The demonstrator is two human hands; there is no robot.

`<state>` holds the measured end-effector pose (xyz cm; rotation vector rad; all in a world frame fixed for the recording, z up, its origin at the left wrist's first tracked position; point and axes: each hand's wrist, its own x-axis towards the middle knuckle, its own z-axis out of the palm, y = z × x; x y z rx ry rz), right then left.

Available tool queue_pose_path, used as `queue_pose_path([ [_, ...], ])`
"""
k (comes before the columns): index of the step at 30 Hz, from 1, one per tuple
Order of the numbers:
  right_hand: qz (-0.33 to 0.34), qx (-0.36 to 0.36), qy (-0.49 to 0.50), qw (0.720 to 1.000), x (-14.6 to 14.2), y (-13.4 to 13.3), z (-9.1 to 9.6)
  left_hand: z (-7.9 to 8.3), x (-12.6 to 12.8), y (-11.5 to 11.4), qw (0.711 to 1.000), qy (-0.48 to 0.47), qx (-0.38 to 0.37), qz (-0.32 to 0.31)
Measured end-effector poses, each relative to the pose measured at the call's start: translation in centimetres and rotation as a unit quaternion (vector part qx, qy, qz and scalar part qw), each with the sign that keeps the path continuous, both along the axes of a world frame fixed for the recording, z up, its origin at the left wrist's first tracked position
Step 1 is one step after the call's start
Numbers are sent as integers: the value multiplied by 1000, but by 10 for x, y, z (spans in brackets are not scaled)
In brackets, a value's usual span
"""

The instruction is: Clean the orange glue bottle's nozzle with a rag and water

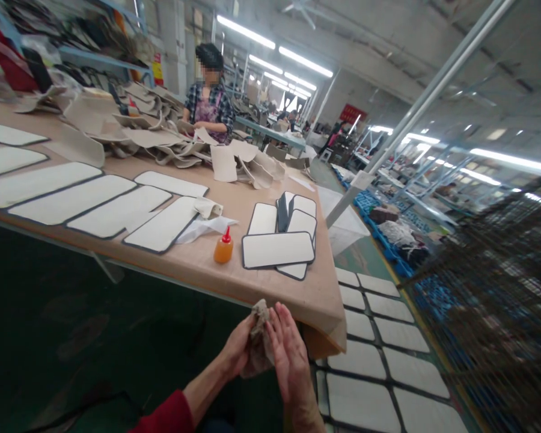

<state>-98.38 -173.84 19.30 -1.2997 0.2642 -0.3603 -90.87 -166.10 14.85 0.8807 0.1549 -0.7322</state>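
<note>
Both my hands meet just below the table's near corner, pressed around a crumpled grey-brown rag (258,340). My left hand (237,353) cups the rag from the left with curled fingers. My right hand (289,355) lies against it from the right, fingers together and extended. On the tan table (252,288) above them stands a small orange glue bottle with a red cap (223,246), next to a stack of white rectangular panels with dark edges (278,249).
Rows of white dark-edged panels (72,198) cover the table's left part and the floor (379,355) at right. Beige cut pieces (162,141) pile up at the far end, where another person (208,99) works. A metal pole (415,114) and wire racks (500,288) stand at right.
</note>
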Motion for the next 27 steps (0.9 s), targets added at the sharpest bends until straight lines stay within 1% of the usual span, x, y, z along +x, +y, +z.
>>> queue_pose_path([
  [1, -46, 102, 3, 994, 6, 3, -3, 3, -6, -1, 1000, -28, 1, -3],
  [2, -80, 178, 0, 981, 12, 8, -6, 5, -12, -3, 998, -66, 19, -1],
  [3, -106, 226, -4, 968, 16, 12, -9, 6, -16, -4, 993, -107, 48, 6],
  [5, -140, 273, -10, 952, 20, 23, -10, 5, -18, -5, 980, -161, 116, 24],
  [6, -149, 285, -13, 947, 19, 27, -8, 3, -14, -3, 975, -168, 144, 30],
  [8, -151, 302, -21, 941, 13, 33, 2, -2, 1, 4, 970, -168, 175, 31],
  [10, -132, 317, -36, 939, 6, 34, 12, -5, 18, 13, 968, -162, 189, 26],
  [12, -124, 325, -58, 936, 4, 32, 17, -4, 27, 20, 969, -166, 185, 11],
  [14, -140, 337, -55, 929, 9, 31, 14, 1, 21, 22, 970, -182, 162, -16],
  [16, -158, 352, -27, 922, 17, 34, 8, 8, 6, 18, 968, -205, 137, -44],
  [17, -160, 359, -10, 919, 21, 37, 5, 10, -1, 16, 964, -222, 140, -43],
  [19, -148, 372, 8, 916, 26, 44, 4, 13, -5, 14, 953, -240, 185, -18],
  [21, -119, 383, 0, 916, 24, 50, 8, 12, 6, 17, 941, -245, 231, 26],
  [23, -84, 385, -21, 919, 20, 52, 15, 13, 25, 25, 938, -243, 242, 51],
  [25, -69, 372, -35, 925, 18, 52, 19, 15, 37, 32, 937, -254, 233, 48],
  [27, -74, 345, -16, 935, 20, 51, 18, 21, 35, 35, 937, -283, 203, 21],
])
